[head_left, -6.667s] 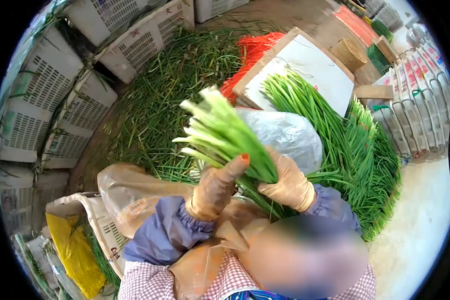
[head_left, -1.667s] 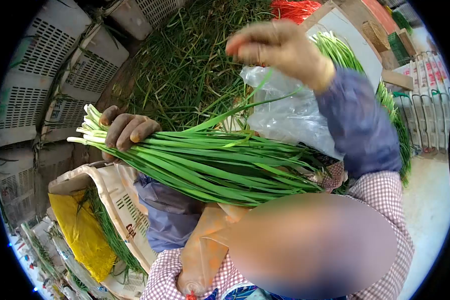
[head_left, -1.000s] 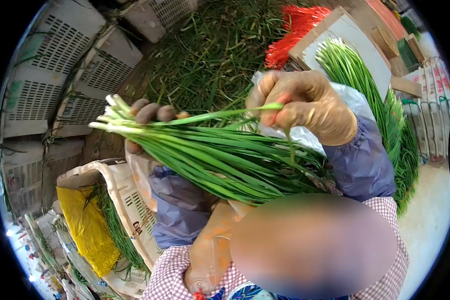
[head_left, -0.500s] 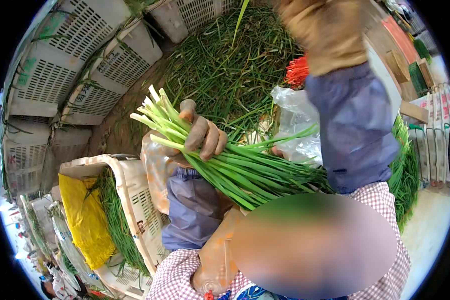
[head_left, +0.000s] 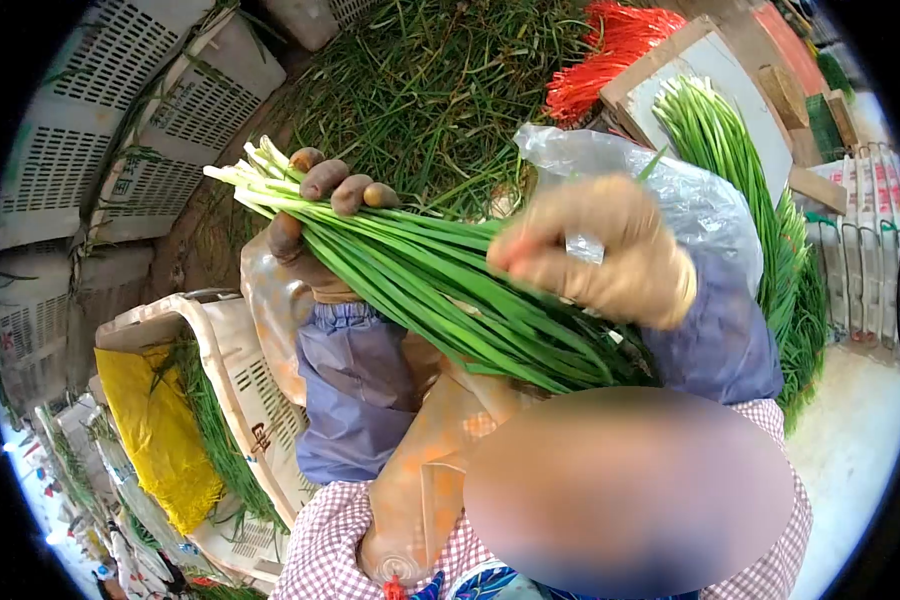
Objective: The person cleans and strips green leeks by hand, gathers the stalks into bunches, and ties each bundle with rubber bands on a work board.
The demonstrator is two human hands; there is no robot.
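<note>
A bunch of garlic chives (head_left: 440, 270) lies slantwise across my front, pale cut ends at upper left and green leaves toward lower right. My left hand (head_left: 330, 200), in a stained glove, is closed around it near the pale ends. Over the leafy part is my right hand (head_left: 595, 250), in a tan glove and blurred by motion. Its fingers are curled in; whatever they may hold cannot be made out. A green leaf tip (head_left: 654, 163) shows just above that hand. Clear plastic sheeting (head_left: 705, 190) lies behind it.
Loose leaves (head_left: 420, 100) cover the ground ahead. Red ties (head_left: 610, 55) lie by a board (head_left: 745, 90), with more chives (head_left: 720, 130) at right. White crates (head_left: 55, 180) stack at left; a nearer crate (head_left: 225, 365) holds greens and a yellow sack (head_left: 155, 430).
My right hand has come down from the top of the view to the leaves. A yellowish leaf seen at the top earlier is gone. The bunch has shifted slightly left and up in view.
</note>
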